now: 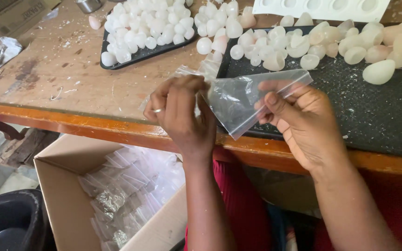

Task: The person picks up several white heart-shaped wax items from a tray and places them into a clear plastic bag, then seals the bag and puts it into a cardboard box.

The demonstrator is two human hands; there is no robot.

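Head view: left hand (182, 109) and right hand (303, 123) each pinch one side of a small clear plastic bag (238, 100), fingers closed on it, held above the wooden table (61, 74) edge. Pale egg-shaped shells (298, 44) lie on a black tray (378, 111) just behind.

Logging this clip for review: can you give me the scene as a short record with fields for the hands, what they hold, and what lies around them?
left hand: pinches one edge of a clear plastic bag, ring on a finger
right hand: grips the bag's other edge
bag state: held above the wooden table edge; contents cannot be told
left tray: black, piled with white egg-shaped pieces
right tray: black, larger pale shells at its far side
below table: cardboard box holding clear bags
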